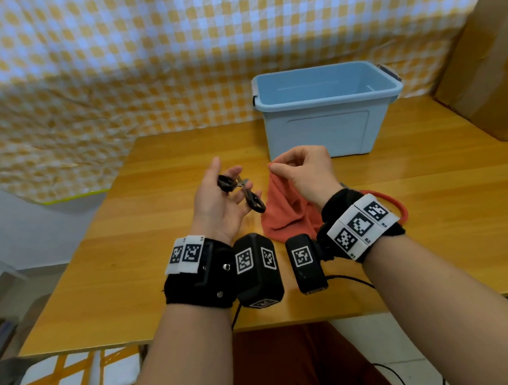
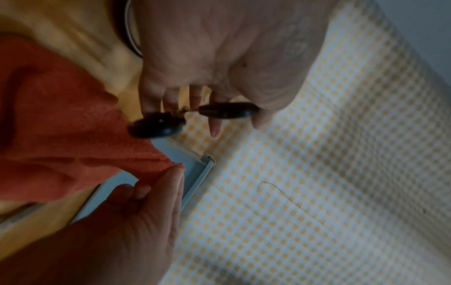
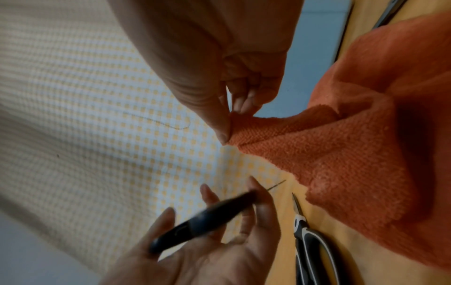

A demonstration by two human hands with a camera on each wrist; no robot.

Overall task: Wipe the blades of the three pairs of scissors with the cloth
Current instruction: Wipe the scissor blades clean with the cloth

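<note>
Holding small black-handled scissors (image 1: 241, 193) in my left hand (image 1: 218, 206), palm up, fingers (image 1: 233, 172) loosely curled around the handles, in front of the blue bin (image 1: 325, 107) and above the table (image 1: 159, 228). My right hand (image 1: 305, 174) pinches one corner of the orange cloth (image 1: 284, 214) between thumb and fingertips; the cloth hangs down with its lower edge on the table, just right of the scissors and in front of the bin. Right wrist view: a second pair, black-and-white handled (image 3: 310, 246), lies flat on the table beside the cloth. An orange-red loop (image 1: 396, 207) shows behind my right wrist; I cannot tell what it is.
</note>
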